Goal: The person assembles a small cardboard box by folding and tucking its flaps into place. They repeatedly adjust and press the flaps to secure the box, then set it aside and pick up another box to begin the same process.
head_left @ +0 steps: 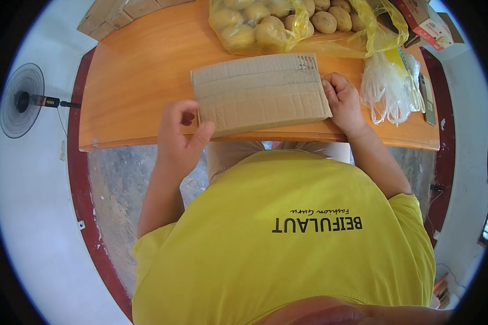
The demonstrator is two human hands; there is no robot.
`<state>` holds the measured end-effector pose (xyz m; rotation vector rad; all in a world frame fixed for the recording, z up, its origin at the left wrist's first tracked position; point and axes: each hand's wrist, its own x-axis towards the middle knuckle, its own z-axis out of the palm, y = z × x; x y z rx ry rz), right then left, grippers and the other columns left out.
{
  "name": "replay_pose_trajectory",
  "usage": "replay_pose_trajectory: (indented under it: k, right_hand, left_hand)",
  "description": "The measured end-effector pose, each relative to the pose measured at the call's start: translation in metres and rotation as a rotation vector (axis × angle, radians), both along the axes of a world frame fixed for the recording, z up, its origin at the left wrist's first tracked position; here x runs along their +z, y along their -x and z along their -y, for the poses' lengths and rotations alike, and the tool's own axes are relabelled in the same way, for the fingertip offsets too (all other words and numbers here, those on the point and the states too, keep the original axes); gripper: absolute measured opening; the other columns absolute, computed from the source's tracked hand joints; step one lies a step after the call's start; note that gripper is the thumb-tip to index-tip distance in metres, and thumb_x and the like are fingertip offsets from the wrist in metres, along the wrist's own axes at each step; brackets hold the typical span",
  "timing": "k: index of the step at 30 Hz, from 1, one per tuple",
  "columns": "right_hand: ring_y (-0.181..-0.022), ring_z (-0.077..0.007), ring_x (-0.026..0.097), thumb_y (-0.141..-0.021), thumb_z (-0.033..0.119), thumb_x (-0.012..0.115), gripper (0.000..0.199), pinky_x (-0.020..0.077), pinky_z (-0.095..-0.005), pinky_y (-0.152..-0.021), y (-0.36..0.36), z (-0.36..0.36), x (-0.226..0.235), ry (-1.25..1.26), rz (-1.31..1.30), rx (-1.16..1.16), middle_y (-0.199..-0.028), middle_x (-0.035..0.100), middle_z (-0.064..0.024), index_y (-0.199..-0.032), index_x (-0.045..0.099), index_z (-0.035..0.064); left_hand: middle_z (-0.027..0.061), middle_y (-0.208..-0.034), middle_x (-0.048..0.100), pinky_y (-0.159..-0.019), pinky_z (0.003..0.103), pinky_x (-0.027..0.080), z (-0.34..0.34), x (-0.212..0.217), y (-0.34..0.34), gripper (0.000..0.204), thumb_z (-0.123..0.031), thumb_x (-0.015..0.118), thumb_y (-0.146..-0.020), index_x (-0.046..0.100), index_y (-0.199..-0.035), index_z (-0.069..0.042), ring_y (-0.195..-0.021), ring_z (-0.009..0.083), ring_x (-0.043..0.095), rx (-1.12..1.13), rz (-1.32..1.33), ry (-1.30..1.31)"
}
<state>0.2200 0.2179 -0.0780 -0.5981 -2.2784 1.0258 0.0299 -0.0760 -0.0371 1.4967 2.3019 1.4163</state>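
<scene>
A flat, closed brown cardboard box [260, 95] lies near the front edge of the orange-brown table, slightly tilted in view. A seam runs along its top, and small dark marks sit at its far right corner. At the box's left end is my left hand [180, 132], its thumb and fingers apart; the thumb lies by the near left corner, and I cannot tell how firmly it touches. My right hand [344, 104] is closed at the right end, thumb against the box edge and fingers curled. Its fingertips are partly hidden.
Potatoes [324, 23] fill a yellow translucent plastic bag [336, 47] at the table's far side. Clear plastic bags [387, 89] lie right of my right hand, below a red and white carton [428, 24]. More cardboard boxes [111, 16] stand far left; a fan [23, 101] is beyond the table.
</scene>
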Motion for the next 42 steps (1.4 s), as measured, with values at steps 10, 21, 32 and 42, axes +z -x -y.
replay_pose_trajectory:
  k: [10, 21, 32, 42]
  right_hand:
    - [-0.075, -0.0335, 0.059, -0.095, 0.014, 0.061, 0.017, 0.0484, -0.0392, -0.069, -0.001, -0.002, 0.000, 0.023, 0.019, 0.003, -0.082, 0.062, -0.0185, -0.089, 0.063, -0.0015]
    - [-0.075, -0.0331, 0.059, -0.095, 0.015, 0.061, 0.018, 0.0480, -0.0394, -0.069, -0.001, 0.001, 0.002, 0.020, -0.006, 0.001, -0.081, 0.062, -0.0183, -0.087, 0.062, -0.0017]
    - [-0.076, -0.0340, 0.060, -0.095, 0.015, 0.061, 0.019, 0.0484, -0.0396, -0.070, 0.000, 0.002, 0.005, -0.001, -0.016, 0.005, -0.082, 0.062, -0.0191, -0.088, 0.062, -0.0022]
    - [-0.079, -0.0319, 0.060, -0.095, 0.015, 0.060, 0.018, 0.0486, -0.0388, -0.072, -0.001, 0.001, 0.004, 0.038, -0.009, 0.018, -0.083, 0.063, -0.0183, -0.089, 0.062, -0.0021]
  left_hand:
    - [0.0149, -0.138, 0.044, -0.086, 0.033, 0.050, -0.036, 0.000, 0.008, 0.079, -0.018, 0.072, -0.085, 0.028, -0.149, -0.002, -0.099, 0.0188, 0.054, 0.081, 0.570, -0.004]
    - [0.0117, -0.145, 0.041, -0.095, 0.034, 0.045, -0.021, -0.007, 0.027, 0.074, -0.011, 0.058, -0.084, 0.030, -0.152, -0.009, -0.109, 0.0189, 0.054, -0.095, 0.859, -0.096]
    - [0.0109, -0.133, 0.052, -0.094, 0.032, 0.045, -0.046, 0.005, 0.027, 0.063, -0.021, 0.065, -0.090, 0.040, -0.145, -0.006, -0.112, 0.0176, 0.053, 0.104, 0.681, 0.099]
    - [0.0045, -0.122, 0.057, -0.096, 0.030, 0.044, -0.048, -0.007, 0.034, 0.039, -0.023, 0.056, -0.098, 0.051, -0.134, -0.008, -0.114, 0.0143, 0.051, 0.025, 1.044, -0.112]
